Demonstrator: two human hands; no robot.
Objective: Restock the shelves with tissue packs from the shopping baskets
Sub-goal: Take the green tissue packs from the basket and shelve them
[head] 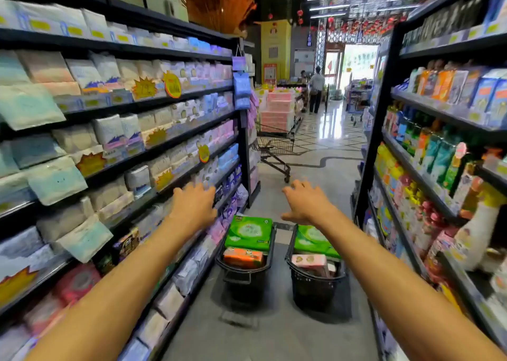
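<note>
Two black shopping baskets stand side by side on the aisle floor. The left basket (244,274) holds a green tissue pack (249,232) and an orange pack (243,257). The right basket (315,281) holds another green pack (311,240) and a pink pack (310,264). My left hand (193,205) and my right hand (306,203) stretch forward above the baskets, palms down, fingers spread, holding nothing. The tissue shelves (153,155) on my left are packed with white, blue and pink packs.
A shelf unit of bottles and detergent bags (428,152) lines the right side of the narrow aisle. A wire shopping cart (275,148) stands ahead past the left shelf end. A person (316,89) stands far off near the doorway.
</note>
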